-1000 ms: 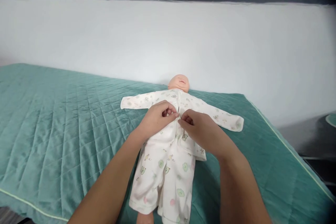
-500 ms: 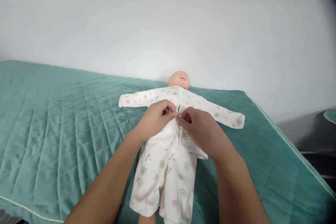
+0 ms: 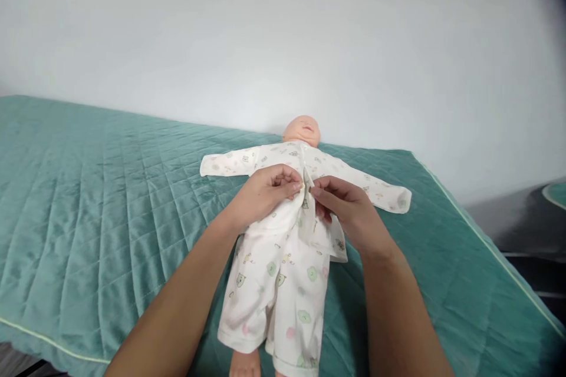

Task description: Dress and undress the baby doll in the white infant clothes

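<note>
A baby doll [image 3: 302,131] lies on its back, its head toward the wall. It wears a white printed baby shirt [image 3: 278,156] with both sleeves spread out, and matching pants [image 3: 292,294]. At the shirt's front opening, my left hand [image 3: 269,194] pinches the edge of the panel on the left. My right hand [image 3: 347,203] pinches the opposite front edge and holds it lifted off the doll. A narrow gap shows between the two edges, and the lower right flap hangs loose over the pants. Any fastener under my fingertips is too small to make out.
A green quilted cover [image 3: 145,218] with pale piping spreads under the doll. Behind it stands a white wall [image 3: 283,53] with a dark band on top. At the far right edge, part of a round green-topped object [image 3: 556,194] shows.
My hands have drawn slightly apart; the right one moved right and lifted the shirt's right front edge, opening a gap. Both still pinch the cloth.
</note>
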`<action>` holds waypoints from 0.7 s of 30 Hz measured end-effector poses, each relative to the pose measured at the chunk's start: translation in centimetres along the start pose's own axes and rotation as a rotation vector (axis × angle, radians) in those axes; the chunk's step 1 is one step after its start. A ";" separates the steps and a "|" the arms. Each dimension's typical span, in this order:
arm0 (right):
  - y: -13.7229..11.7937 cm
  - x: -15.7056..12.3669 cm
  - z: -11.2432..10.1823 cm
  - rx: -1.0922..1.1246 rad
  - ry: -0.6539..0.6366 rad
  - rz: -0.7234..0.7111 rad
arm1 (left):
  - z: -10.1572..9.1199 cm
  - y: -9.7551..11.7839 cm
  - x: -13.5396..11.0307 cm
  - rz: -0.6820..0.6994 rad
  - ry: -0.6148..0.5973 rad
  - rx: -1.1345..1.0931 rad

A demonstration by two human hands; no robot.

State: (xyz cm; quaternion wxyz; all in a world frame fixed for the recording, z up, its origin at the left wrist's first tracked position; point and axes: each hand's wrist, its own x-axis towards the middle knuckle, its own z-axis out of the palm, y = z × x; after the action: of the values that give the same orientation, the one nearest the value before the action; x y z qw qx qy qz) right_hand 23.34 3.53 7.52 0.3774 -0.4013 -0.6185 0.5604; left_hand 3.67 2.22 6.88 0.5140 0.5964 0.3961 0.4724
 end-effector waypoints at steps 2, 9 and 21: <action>0.1 0.0 0.3 -0.004 -0.018 -0.010 | 0.0 0.0 -0.1 0.011 -0.005 0.004; 0.1 0.2 1.1 -0.006 0.022 -0.058 | 0.0 0.0 -0.3 -0.014 0.023 -0.015; -0.1 0.5 1.9 0.010 0.040 -0.057 | -0.4 -0.6 -0.1 -0.029 0.071 -0.143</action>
State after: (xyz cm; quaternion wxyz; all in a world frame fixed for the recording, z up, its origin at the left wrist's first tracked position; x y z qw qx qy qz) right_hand 21.37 3.19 7.50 0.4076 -0.3926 -0.6192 0.5443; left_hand 3.30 2.33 6.24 0.5478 0.5352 0.3877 0.5130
